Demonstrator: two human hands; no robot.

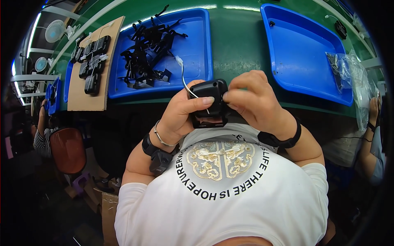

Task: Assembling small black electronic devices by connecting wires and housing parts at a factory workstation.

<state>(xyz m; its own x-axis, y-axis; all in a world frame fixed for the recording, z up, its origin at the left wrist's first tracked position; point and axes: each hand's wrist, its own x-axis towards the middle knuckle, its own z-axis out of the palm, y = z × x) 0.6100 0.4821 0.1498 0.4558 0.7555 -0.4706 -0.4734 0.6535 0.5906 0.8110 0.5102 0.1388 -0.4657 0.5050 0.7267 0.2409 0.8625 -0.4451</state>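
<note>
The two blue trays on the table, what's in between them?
Nothing sits between the left blue tray and the right blue tray: only bare green table, seen in the head view.

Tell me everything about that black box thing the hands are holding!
The black box is a small case with rounded corners that looks like hard plastic. It is held up in front of the person's chest, just short of the green table's edge. The left hand holds its left side, thumb across the front; the right hand pinches its right edge. A thin white wire curls up from it.
</note>
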